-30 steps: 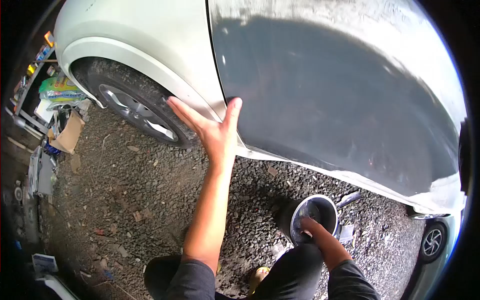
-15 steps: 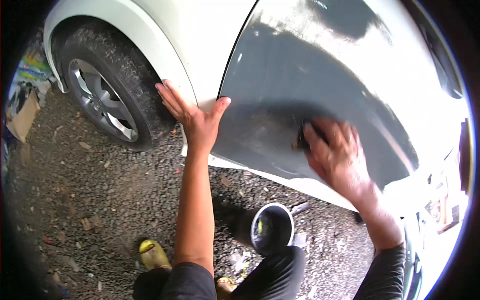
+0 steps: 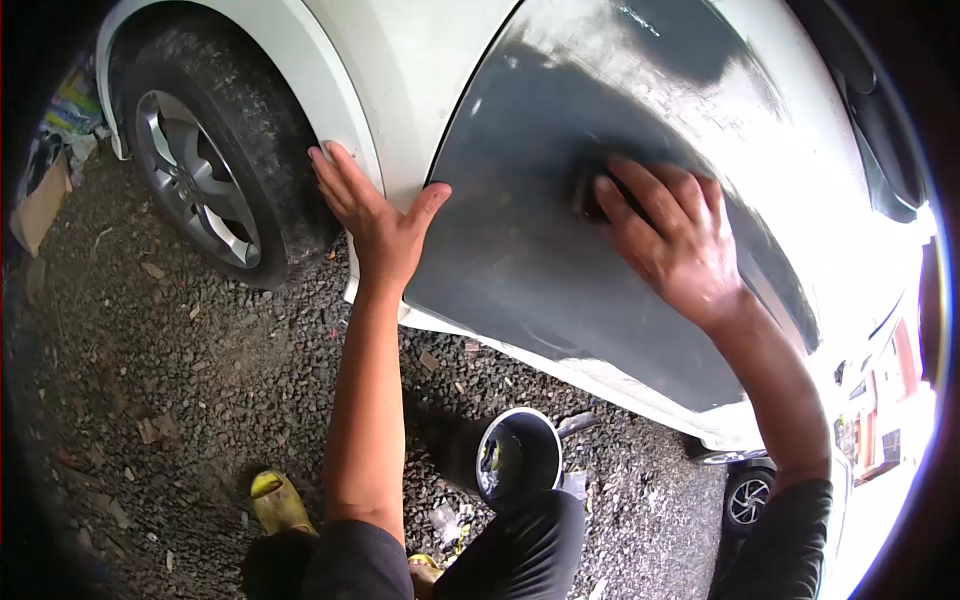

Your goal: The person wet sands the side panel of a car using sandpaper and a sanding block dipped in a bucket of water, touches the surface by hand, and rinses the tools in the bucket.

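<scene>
My left hand (image 3: 378, 225) rests with spread fingers on the white car body, between the front wheel (image 3: 205, 165) and the door edge. Against the dark grey patch (image 3: 520, 250) on the car door (image 3: 715, 130), my right hand (image 3: 680, 235) is curled round a small dark block (image 3: 592, 190), mostly hidden under the fingers. Below the door, a dark bucket (image 3: 520, 455) holding some liquid stands on the gravel beside my knee.
Gravel (image 3: 220, 370) covers the ground. A yellow sandal (image 3: 280, 502) is on my foot. Cardboard (image 3: 42, 205) lies at the far left. Another car's wheel (image 3: 748, 500) shows at lower right, and a side mirror (image 3: 885, 165) at upper right.
My right hand has come out of the bucket onto the door with the dark block, then moved up the grey patch. My left hand stays on the car body.
</scene>
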The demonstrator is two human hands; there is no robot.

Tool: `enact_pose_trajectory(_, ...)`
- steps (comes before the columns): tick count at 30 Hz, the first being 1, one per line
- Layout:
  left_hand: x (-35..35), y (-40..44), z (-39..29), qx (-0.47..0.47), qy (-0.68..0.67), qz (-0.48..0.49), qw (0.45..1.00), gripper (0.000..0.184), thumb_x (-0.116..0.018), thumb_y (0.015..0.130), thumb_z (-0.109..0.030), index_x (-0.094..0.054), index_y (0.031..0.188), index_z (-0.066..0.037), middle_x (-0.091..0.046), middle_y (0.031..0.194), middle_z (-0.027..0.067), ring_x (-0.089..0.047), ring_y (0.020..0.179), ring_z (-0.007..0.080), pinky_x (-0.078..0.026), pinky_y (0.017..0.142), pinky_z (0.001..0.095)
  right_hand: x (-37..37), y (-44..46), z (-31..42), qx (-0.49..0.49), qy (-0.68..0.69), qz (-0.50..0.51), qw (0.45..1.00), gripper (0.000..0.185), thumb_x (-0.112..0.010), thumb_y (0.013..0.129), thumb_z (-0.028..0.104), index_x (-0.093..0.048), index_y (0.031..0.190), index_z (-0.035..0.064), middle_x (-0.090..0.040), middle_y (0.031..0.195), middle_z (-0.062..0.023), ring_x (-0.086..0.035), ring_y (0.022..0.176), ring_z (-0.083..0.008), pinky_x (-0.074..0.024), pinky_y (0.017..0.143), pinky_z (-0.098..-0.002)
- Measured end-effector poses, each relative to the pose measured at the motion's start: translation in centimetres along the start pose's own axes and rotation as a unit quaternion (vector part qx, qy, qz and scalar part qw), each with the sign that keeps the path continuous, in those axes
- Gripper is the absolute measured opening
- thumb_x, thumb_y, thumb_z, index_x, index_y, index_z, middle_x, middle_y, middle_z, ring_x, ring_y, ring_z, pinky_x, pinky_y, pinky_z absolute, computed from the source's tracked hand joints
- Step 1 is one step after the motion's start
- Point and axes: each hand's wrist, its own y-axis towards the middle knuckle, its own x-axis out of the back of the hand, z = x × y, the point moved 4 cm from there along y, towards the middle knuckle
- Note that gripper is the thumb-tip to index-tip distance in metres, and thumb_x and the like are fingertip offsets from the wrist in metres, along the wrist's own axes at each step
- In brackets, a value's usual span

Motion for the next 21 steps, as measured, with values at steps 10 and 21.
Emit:
enact_pose_trajectory(10,0.1,0.2,-0.2,-0.037,-0.006,-0.01,0.999,0.137,-0.075,0.076,-0.073,0.005,0.161,0.0,0.007,0.162,0.038,-0.006,0.149,0.0559,-0.015,0.117,0.0657,-1.0,6.1,1.2,-0.004,0.048,-0.046,0.998,0.039,-0.068,0.08,0.018,-0.069,0.118,0.0115,-0.06,0.128,-0.0062,-0.056,0.109,-0.0251,-0.0488,0.091,-0.0404)
enact_pose_trajectory(21,0.1,-0.1,0.0,-0.032,0.014,0.0,0.999,0.14,-0.078,0.074,-0.071,0.008,0.161,-0.002,0.01,0.164,0.0347,-0.001,0.152,0.0525,-0.013,0.12,0.0613,-1.3,7.4,1.7,-0.012,0.038,-0.053,0.998,0.037,-0.07,0.08,0.018,-0.07,0.116,0.0118,-0.06,0.126,-0.0061,-0.058,0.108,-0.0249,-0.0494,0.089,-0.0405)
